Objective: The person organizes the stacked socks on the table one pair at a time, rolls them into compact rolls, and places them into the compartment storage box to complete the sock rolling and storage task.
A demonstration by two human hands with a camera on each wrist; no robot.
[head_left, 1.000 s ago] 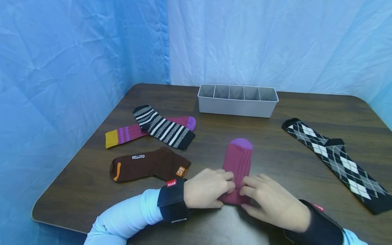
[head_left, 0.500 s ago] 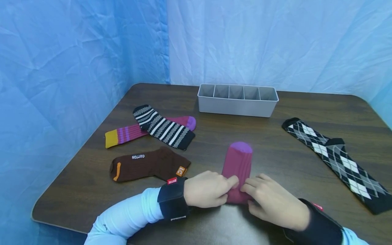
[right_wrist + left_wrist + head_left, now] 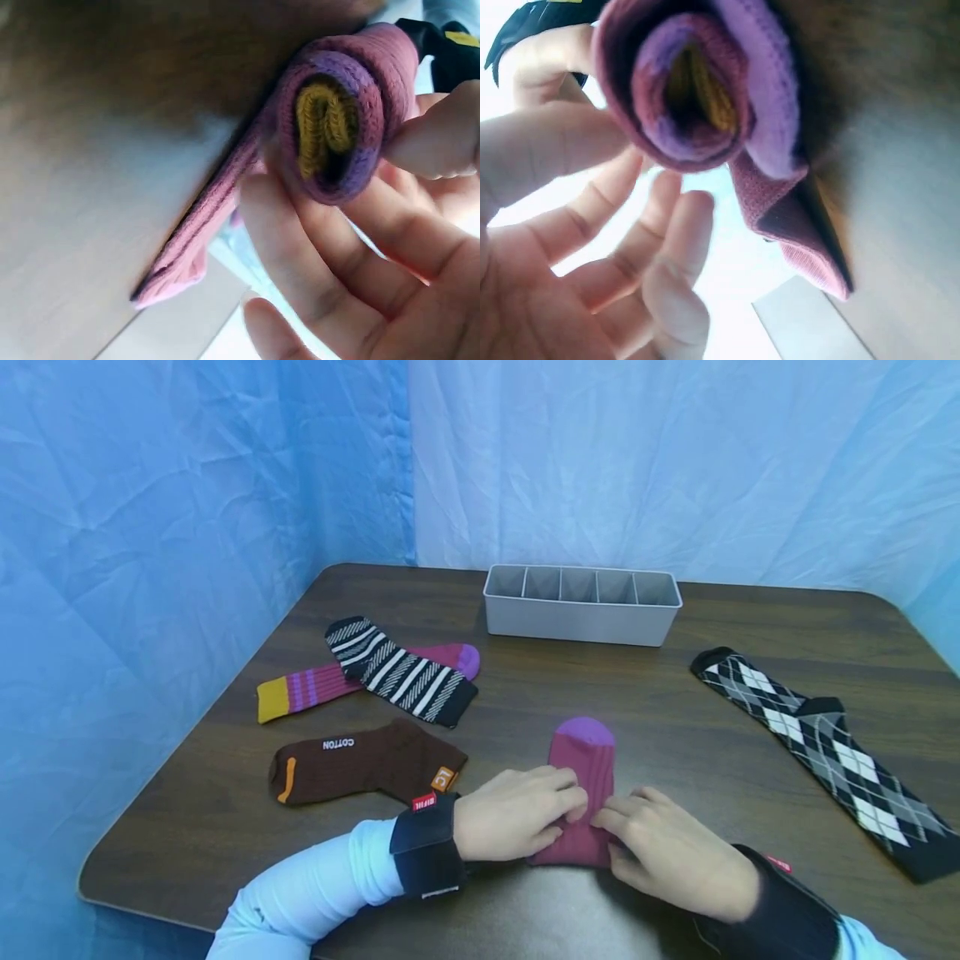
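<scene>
Both my hands, left (image 3: 510,814) and right (image 3: 675,856), pinch the rolled end of the magenta sock (image 3: 583,768) at 6 o'clock on the surface (image 3: 675,693). It's soft, light, springy; I'd grip the roll's sides.

A grey divided organiser (image 3: 582,606) stands at the far side of the dark wooden table (image 3: 675,693); to the left lie a black-and-white striped sock (image 3: 401,672) across a magenta striped sock (image 3: 315,687), and a brown sock (image 3: 360,764) nearer; to the right — two argyle socks (image 3: 821,747).
</scene>
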